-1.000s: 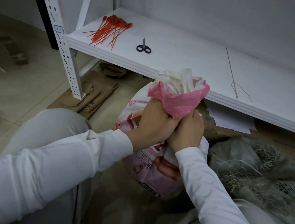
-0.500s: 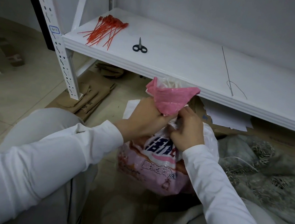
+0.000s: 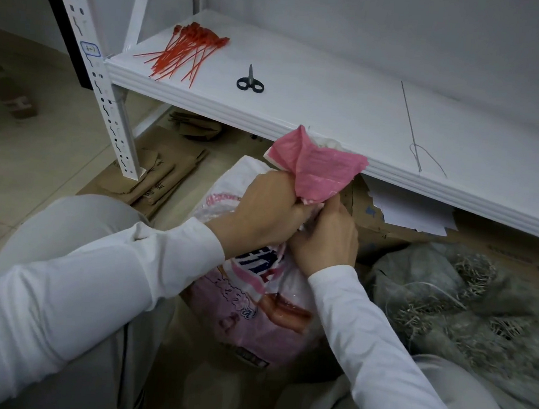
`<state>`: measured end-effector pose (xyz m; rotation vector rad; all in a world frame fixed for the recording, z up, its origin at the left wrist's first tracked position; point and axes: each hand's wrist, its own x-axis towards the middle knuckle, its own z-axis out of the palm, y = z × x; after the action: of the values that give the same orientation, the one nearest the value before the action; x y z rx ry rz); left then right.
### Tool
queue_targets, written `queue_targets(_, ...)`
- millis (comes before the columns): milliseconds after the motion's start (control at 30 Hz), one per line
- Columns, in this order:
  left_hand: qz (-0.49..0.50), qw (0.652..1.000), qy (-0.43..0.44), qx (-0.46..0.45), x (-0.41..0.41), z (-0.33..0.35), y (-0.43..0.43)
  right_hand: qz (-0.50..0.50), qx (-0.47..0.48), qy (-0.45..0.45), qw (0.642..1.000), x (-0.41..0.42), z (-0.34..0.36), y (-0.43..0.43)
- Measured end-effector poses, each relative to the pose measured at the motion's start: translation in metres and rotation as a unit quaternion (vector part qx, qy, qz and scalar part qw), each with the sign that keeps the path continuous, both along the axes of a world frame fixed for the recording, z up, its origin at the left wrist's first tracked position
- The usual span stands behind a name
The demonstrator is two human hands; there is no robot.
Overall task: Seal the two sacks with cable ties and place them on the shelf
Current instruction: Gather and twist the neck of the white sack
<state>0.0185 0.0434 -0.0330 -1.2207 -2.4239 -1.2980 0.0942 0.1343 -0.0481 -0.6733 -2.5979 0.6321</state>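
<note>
A pink and white printed sack [image 3: 253, 306] stands on the floor between my knees. Its gathered pink mouth [image 3: 316, 169] sticks up in front of the shelf edge. My left hand [image 3: 268, 207] grips the bunched neck just below the mouth. My right hand [image 3: 326, 238] pinches the neck from the right side, touching the left hand. A second grey sack [image 3: 466, 303] with frayed fibres lies on the floor at the right. A bundle of red cable ties [image 3: 186, 52] lies on the white shelf [image 3: 335, 90] at the left.
Black scissors [image 3: 250, 81] lie on the shelf right of the ties. A thin grey wire [image 3: 412, 128] lies further right on the shelf. A perforated white upright [image 3: 100, 78] stands at the left. Flattened cardboard [image 3: 157, 176] and white papers [image 3: 412, 212] lie under the shelf.
The sack's mouth has been squeezed tighter and turned, so the white lining mostly disappeared. Both hands shifted slightly on the neck. The view moved closer.
</note>
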Motion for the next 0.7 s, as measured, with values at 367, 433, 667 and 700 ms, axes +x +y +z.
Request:
queue_targets(367,0.006,0.997,-0.071,0.02,0.006,-0.008,0.006,-0.004,0.065,-0.093,0.994,-0.003,0.012,0.005)
queue_targets(433,0.019,0.997,-0.072,0.026,0.008,-0.008,0.007,0.006,0.063,-0.075,0.995,-0.004,0.013,0.006)
queue_targets(667,-0.019,0.999,-0.003,0.045,0.002,-0.002,0.001,0.045,0.068,-0.008,0.997,-0.002,0.013,0.01)
queue_targets(700,-0.026,0.999,0.013,0.04,0.001,-0.003,0.001,0.048,0.062,-0.004,0.997,-0.002,0.012,0.011)
